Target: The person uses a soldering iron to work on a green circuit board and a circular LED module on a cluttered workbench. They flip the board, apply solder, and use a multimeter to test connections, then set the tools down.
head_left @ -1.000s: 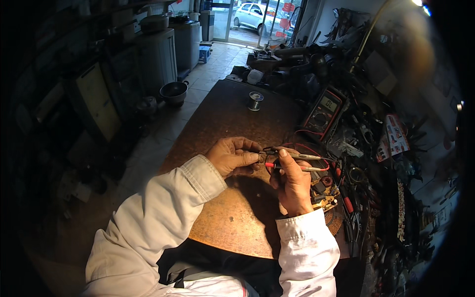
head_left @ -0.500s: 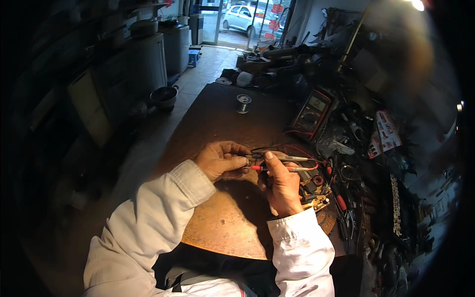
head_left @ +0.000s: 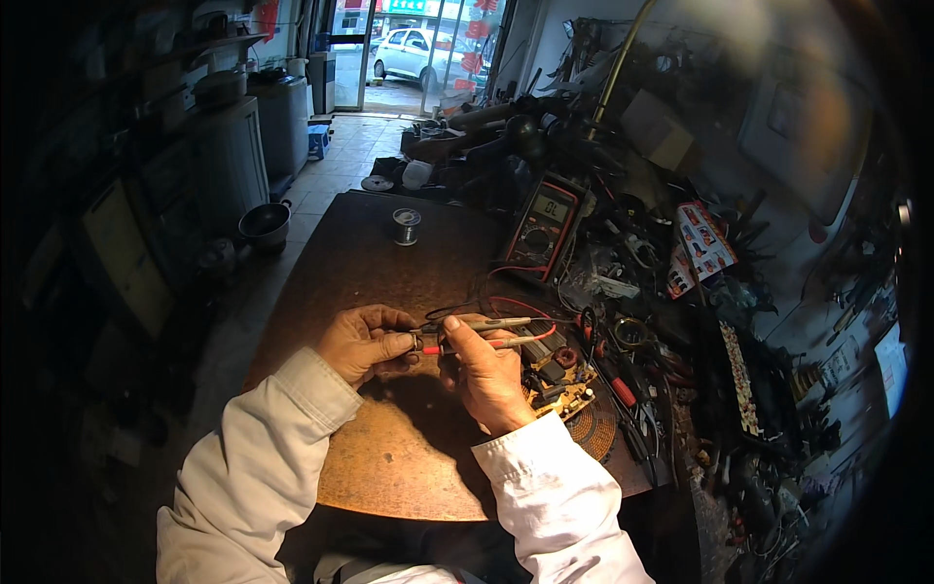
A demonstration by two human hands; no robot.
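Above the wooden table my left hand [head_left: 365,343] pinches a small dark component [head_left: 418,343], mostly hidden by the fingertips. My right hand [head_left: 484,378] grips two multimeter probes side by side, somewhat like chopsticks. One is the black probe [head_left: 501,322]; the other is the red probe [head_left: 506,343]. Their tips point left at the small component; whether both touch it I cannot tell. Thin leads run from the probes toward a red-and-black multimeter [head_left: 541,234], propped up farther back with its display lit. Beside my right hand lies a circuit board [head_left: 559,389] with a copper coil.
A solder spool [head_left: 406,227] stands toward the far end of the table [head_left: 389,477]. Tools, including a red-handled one [head_left: 623,391], and tangled parts crowd the right side. A pot [head_left: 266,225] sits on the floor at left, before a glass doorway.
The whole view has swung to the right, so table, hands and multimeter appear farther left. Both hands keep nearly the same grip, with the probes still against or close to the component.
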